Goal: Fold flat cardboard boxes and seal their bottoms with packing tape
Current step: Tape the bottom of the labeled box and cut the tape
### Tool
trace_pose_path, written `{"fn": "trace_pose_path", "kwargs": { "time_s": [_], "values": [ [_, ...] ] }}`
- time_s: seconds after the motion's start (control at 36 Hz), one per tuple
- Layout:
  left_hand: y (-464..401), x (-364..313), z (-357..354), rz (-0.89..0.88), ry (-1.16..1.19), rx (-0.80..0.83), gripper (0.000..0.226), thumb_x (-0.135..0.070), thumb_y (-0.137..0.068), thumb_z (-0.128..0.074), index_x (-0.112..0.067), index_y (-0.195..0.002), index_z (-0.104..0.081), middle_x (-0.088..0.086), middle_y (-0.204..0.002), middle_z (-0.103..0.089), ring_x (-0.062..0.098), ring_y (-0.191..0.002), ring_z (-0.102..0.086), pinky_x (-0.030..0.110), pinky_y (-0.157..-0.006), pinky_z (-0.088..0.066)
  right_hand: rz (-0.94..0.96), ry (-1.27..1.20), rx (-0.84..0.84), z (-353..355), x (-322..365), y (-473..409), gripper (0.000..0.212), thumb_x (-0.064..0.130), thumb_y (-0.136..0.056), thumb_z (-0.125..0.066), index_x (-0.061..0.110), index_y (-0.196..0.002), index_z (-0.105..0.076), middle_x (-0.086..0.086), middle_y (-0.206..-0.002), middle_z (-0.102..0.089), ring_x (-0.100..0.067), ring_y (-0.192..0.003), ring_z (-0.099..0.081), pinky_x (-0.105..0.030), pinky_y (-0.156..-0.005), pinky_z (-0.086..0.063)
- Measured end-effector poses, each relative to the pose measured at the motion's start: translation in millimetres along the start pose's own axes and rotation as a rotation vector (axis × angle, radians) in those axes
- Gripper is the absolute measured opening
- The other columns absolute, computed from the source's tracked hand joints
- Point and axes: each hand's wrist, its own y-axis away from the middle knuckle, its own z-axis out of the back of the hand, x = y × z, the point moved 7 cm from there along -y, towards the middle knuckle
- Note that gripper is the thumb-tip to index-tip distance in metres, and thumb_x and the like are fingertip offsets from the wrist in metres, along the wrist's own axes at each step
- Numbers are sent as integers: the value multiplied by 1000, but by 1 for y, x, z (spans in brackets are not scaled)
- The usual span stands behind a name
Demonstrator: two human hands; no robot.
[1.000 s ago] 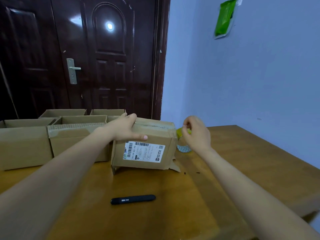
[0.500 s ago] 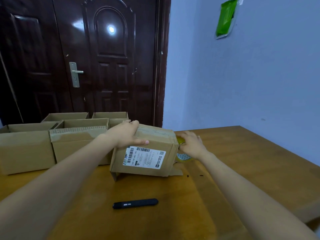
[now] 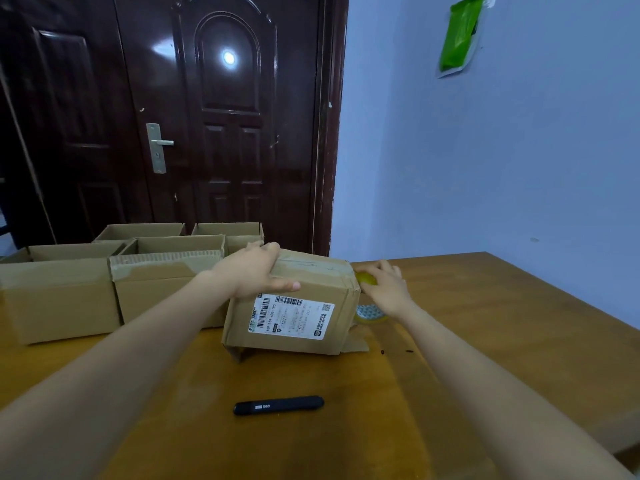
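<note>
A cardboard box (image 3: 304, 289) with a white shipping label stands tilted on the wooden table (image 3: 485, 323), its taped bottom facing up. My left hand (image 3: 252, 271) grips its top left edge, thumb on the front face. My right hand (image 3: 384, 289) rests just past the box's right end, fingers curled round a yellow-green tape roll (image 3: 366, 279) that is mostly hidden. A clear tape roll (image 3: 370, 313) lies on the table below that hand.
Several open-topped cardboard boxes (image 3: 69, 292) stand in rows at the table's left rear. A black utility knife (image 3: 278, 405) lies in front of the box. A dark door and a blue wall stand behind the table.
My right hand dropped from above the table down to the box's right end and took hold of the yellow-green roll. The box tilted slightly under my left hand.
</note>
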Motion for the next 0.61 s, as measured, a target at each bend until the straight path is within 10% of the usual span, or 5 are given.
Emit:
{"fn": "trace_pose_path", "kwargs": {
  "time_s": [0.61],
  "values": [
    [-2,-5,-2,-13,-23,15,57,-71,-76,-54,-22,-99,-40,5,-114,-49,18,-93,-51,32,-75,-45,86,-94,-34,1,-7,1,35,23,-97,-48,22,-131,-56,2,-110,-40,-13,-112,-29,-31,-103,-25]
  ]
}}
